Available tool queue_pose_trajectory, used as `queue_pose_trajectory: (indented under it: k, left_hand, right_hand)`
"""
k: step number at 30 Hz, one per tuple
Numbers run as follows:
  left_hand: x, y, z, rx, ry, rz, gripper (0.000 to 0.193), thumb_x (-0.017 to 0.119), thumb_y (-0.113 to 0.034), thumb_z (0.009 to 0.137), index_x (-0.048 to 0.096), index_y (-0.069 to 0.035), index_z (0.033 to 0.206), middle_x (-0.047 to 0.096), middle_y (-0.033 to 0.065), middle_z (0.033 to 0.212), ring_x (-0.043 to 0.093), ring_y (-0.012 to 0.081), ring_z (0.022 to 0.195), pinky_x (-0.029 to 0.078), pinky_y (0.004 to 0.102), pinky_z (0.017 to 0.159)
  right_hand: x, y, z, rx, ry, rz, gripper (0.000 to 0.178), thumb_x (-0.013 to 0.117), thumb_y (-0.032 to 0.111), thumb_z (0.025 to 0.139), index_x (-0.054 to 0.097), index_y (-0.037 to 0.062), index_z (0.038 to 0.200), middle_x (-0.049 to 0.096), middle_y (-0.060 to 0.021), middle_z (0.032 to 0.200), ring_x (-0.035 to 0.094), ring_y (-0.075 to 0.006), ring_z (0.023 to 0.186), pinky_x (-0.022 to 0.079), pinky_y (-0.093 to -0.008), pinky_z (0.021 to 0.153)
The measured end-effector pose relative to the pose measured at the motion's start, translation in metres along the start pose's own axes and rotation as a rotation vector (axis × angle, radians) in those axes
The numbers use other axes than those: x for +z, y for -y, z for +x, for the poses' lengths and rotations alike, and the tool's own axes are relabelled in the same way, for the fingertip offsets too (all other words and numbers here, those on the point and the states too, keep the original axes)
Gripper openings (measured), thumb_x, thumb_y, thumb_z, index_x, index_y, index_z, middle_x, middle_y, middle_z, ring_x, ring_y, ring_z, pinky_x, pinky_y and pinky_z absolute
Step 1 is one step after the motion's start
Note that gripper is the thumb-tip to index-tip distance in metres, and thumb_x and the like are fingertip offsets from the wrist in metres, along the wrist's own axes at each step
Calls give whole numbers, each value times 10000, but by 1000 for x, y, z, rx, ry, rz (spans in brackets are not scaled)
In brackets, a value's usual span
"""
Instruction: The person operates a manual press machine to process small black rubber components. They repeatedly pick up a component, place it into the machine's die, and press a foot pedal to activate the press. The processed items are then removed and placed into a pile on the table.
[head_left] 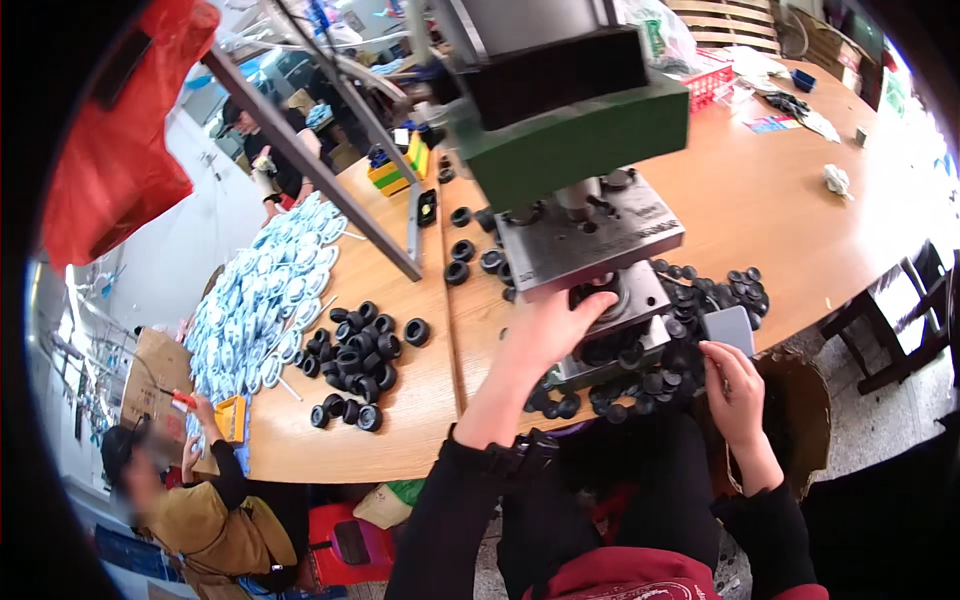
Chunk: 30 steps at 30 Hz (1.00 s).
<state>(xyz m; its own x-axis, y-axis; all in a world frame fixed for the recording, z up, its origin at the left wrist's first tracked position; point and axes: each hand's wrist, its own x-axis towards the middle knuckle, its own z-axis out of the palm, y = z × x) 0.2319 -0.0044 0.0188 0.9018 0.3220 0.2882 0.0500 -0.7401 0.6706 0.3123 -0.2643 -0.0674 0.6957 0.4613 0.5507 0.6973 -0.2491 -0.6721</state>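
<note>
A press with a green head (575, 140) stands in front of me, its steel upper die plate (590, 235) above a lower die (630, 295). My left hand (535, 340) reaches into the gap between the plates, thumb stretched toward the round die seat. The plate hides its other fingers, so I cannot tell what they hold. Right of the press, my right hand (737, 395) is at the table edge with fingers curled and tips together; anything in them is too small to make out. Beside it lie many small black round pieces (655, 382) and a grey flat plate (730, 328).
Black wheel-like parts (360, 355) lie piled on the table's left side, behind them a heap of light-blue pieces (265, 290). A grey metal frame bar (315, 165) slants across. A cardboard box (800, 410) stands below my right hand. A co-worker (200, 510) sits at left.
</note>
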Motion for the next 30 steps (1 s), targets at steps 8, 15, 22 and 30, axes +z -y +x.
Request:
queue_pose_trajectory:
  k: [8,15,22,30]
  left_hand:
    - [19,16,-16,-64,-115,-384,276,708,-152,875,609,-4,1086,669,136,959,649,285,879,506,370,809]
    - [26,-8,-11,-177,-142,-164,415,796,-129,825,567,-24,1154,613,41,1059,609,164,1005,476,298,892]
    - [3,9,1,-147,112,-192,472,747,-37,841,526,-47,1259,570,55,1183,555,169,1149,437,329,1007]
    - [17,-8,-8,-151,-5,-338,519,746,-27,845,474,-12,1286,543,88,1240,533,198,1195,384,336,1077]
  right_hand:
    - [-6,2,-4,-52,-6,-41,206,629,-34,855,669,2,1054,692,-143,1016,679,-312,912,537,-357,798]
    - [-23,-11,-15,3,-74,-51,193,638,-39,845,677,-4,1031,695,-145,996,685,-308,868,544,-353,760]
    - [-32,-21,-22,-7,-135,-33,188,639,-28,849,679,5,1030,692,-141,976,680,-315,870,541,-359,763]
    - [-24,-35,-19,40,-40,-123,315,666,84,871,630,33,1180,645,-154,1153,631,-320,1042,497,-391,884]
